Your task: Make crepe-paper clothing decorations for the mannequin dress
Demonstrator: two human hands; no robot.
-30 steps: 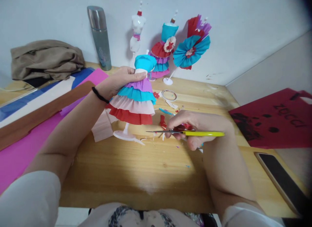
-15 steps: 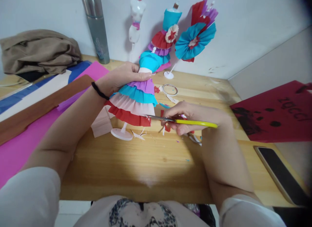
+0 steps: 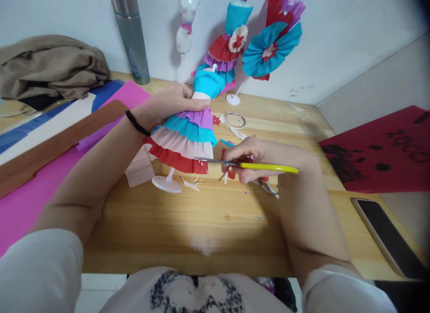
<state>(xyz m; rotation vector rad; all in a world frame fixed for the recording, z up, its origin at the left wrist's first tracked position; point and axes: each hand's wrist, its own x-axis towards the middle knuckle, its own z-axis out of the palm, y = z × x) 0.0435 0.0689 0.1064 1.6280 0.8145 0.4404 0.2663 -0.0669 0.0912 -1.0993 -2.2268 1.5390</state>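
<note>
Pale wooden table (image 3: pixel 201 223); left hand (image 3: pixel 178 102) grips tiered multicoloured paper dress (image 3: pixel 191 130), frame centre; right hand (image 3: pixel 253 152) closed round yellow-handled metal scissors (image 3: pixel 268 167) at red hem (image 3: pixel 171 159). Suggest short snips, pale tier (image 3: pixel 181 144) clear.

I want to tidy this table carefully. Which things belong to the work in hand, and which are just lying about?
In the work:
ruffled dress, held in the left hand
scissors in the right hand, blades at the red ruffle
probably, coloured sheets

Apparently just lying about:
phone
bottle
brown cloth
red lettered item
</note>
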